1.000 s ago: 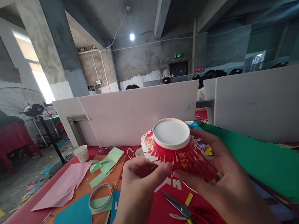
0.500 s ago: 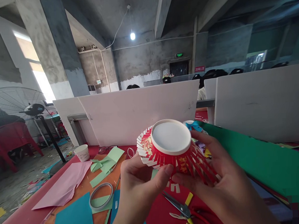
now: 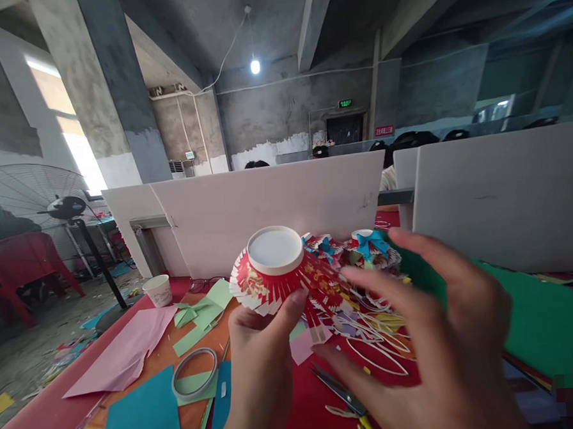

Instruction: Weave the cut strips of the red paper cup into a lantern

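Observation:
My left hand (image 3: pixel 260 363) holds up a red paper cup (image 3: pixel 270 270) turned bottom up, its wall cut into many strips that fan outward, its white round base on top. The thumb presses the strips at the cup's lower edge. My right hand (image 3: pixel 441 334) hovers just right of the cup, fingers spread, touching nothing. Behind it on the red table (image 3: pixel 42 419) stand two finished red cup lanterns with blue bows (image 3: pixel 369 245). Scissors (image 3: pixel 339 394) lie below my hands.
Sheets of pink (image 3: pixel 125 351), blue (image 3: pixel 143 417) and green paper (image 3: pixel 200 308), a tape ring (image 3: pixel 193 373) and a white paper cup (image 3: pixel 156 290) lie at the left. A green sheet (image 3: pixel 537 323) covers the right. White partitions (image 3: pixel 267 209) wall off the back. A standing fan (image 3: pixel 36 195) is at far left.
My right hand has let go of the cut cup and drawn back with fingers spread. My left hand has carried the cup to the left, uncovering the lanterns behind.

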Available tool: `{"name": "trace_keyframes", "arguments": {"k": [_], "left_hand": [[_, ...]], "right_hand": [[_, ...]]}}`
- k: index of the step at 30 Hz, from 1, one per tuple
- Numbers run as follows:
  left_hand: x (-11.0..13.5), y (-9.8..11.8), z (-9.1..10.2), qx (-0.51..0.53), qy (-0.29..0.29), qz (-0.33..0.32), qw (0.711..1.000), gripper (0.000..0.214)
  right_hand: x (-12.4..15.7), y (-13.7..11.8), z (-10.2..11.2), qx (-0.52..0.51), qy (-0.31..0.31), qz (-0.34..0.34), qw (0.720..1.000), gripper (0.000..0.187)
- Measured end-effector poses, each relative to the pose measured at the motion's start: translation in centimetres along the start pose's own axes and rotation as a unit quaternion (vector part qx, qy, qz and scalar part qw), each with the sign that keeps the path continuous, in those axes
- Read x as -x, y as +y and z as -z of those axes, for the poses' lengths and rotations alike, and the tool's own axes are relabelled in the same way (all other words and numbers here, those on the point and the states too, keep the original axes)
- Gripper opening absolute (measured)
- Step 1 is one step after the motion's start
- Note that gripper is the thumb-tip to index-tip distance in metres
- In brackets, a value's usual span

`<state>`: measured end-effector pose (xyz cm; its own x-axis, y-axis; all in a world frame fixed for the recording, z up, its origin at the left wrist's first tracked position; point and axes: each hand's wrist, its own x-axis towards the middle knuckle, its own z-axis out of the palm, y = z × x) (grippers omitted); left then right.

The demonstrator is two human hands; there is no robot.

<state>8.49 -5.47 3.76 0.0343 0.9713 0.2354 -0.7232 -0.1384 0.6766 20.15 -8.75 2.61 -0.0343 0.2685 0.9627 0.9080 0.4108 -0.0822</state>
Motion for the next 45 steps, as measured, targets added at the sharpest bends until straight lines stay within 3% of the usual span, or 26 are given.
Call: {"name": "trace_keyframes", "arguments": {"k": [2, 5, 12, 16, 22, 30, 36, 41, 45], "left_hand": [[0.1, -0.4, -0.4, -0.012, 0.009, -0.002, 1.000, 0.010], [0.0, -0.5, -0.4, -0.017, 0.005, -0.007, 1.000, 0.009], [-0.2, -0.5, 0.4, -0.064, -0.004, -0.043, 0.997, 0.017], [-0.1, -0.4, 0.4, -0.055, -0.013, -0.026, 0.998, 0.024], [0.2, -0.2, -0.1, -0.059, 0.001, -0.019, 0.998, 0.018], [-0.3, -0.9, 0.7, -0.094, 0.019, -0.057, 0.994, 0.010], [-0.5, 0.3, 1.2, -0.154, 0.001, -0.073, 0.985, 0.012], [-0.1, 2.6, 1.4, -0.221, -0.068, -0.058, 0.971, 0.010], [-0.5, 2.7, 2.0, -0.195, -0.077, -0.044, 0.977, 0.008]], "right_hand": [[0.1, 0.1, 0.0, 0.040, -0.004, 0.063, 0.997, 0.028], [0.3, -0.1, -0.6, 0.027, -0.026, 0.073, 0.997, 0.014], [0.2, 0.3, -0.1, -0.029, -0.037, 0.099, 0.994, 0.011], [0.1, 0.4, -0.1, -0.021, -0.032, 0.104, 0.994, 0.009], [0.1, 0.2, -0.5, -0.016, -0.054, 0.105, 0.993, 0.020], [0.3, 0.6, -0.1, -0.025, -0.060, 0.120, 0.991, 0.006], [0.0, -0.2, -0.4, -0.030, -0.027, 0.069, 0.997, 0.007], [-1.0, -1.4, -0.6, -0.023, 0.001, 0.044, 0.999, 0.011], [-1.0, -1.6, -1.4, -0.061, 0.005, -0.005, 0.998, 0.011]]}}
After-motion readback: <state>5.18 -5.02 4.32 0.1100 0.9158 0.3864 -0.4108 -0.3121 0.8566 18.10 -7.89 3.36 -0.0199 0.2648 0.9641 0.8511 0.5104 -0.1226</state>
